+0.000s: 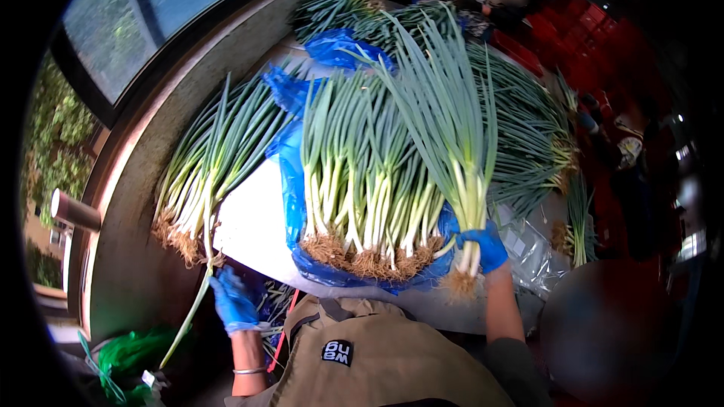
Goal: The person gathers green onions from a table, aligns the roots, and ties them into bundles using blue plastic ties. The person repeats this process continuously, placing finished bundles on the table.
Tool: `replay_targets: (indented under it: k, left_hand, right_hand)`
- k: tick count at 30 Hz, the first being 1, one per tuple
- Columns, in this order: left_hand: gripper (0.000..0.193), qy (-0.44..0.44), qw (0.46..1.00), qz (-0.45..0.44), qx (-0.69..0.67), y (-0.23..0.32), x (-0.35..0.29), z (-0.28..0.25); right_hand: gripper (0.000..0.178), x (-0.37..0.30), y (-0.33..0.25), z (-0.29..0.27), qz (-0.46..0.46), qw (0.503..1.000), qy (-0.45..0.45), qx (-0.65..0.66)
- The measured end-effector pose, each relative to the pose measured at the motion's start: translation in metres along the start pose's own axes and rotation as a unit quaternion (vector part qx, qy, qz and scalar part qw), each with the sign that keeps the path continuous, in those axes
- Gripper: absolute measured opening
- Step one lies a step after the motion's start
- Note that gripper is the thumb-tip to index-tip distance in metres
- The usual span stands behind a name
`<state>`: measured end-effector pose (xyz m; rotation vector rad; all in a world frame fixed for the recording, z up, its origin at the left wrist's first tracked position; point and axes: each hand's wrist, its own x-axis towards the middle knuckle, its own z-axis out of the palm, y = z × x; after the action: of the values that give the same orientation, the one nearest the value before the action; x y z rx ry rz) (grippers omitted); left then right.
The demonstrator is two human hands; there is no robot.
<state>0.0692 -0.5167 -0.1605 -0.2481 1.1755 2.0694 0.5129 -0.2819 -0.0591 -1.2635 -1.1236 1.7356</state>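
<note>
In the head view, the right hand [492,247], in a blue glove, is at the centre right of the frame with its fingers clamped around the pale lower stems of a bunch of green onions [469,162], which stands roots toward the lower edge, leaves fanning toward the top of the frame. That low grip looks sound: it gathers the stems where they are firm, and a snug rather than crushing hold should spare them bruising. The long tops likely flop and tangle, so the bunch is best kept upright and lifted clear of the row of green onions [369,188] at the centre, which lies on a blue plastic sheet [292,188] over the table [253,207]. Lining up the root ends with that row's roots would keep things even. The left hand [234,301], also gloved, is at the lower left, just beside a long pale stalk [187,320] slanting down from the left pile [197,154]; whether its fingers touch the stalk, or are apart or together, I cannot tell. Keeping loose strands off the roots and stems would make the bunch tidier.
</note>
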Motion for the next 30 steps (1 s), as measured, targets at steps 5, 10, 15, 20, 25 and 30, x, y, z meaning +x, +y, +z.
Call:
replay_targets:
  k: [5,10,15,20,25,30]
  left_hand:
    - [0.023,-0.235,0.851,0.224,0.412,-0.008,-0.073,0.113]
    - [0.052,-0.410,0.430,0.574,0.564,0.005,0.003,0.271]
    - [0.061,-0.560,0.288,0.480,0.611,0.001,0.048,0.312]
    - [0.007,-0.584,0.510,0.149,0.614,-0.015,0.064,0.278]
    - [0.031,-0.218,0.948,0.080,0.219,0.009,0.192,0.245]
    - [0.015,-0.425,0.714,0.284,0.479,-0.045,0.111,0.274]
  right_hand:
    - [0.039,-0.022,-0.010,0.012,0.017,0.997,-0.043,-0.054]
    - [0.039,-0.047,-0.016,0.004,0.047,0.994,-0.077,-0.058]
    - [0.041,-0.072,-0.020,-0.008,0.051,0.988,-0.115,-0.085]
    - [0.040,-0.079,0.000,-0.008,0.091,0.986,-0.133,-0.041]
    - [0.043,-0.048,0.061,-0.021,0.163,0.967,-0.191,-0.029]
    - [0.046,-0.048,0.083,-0.028,0.216,0.961,-0.172,0.018]
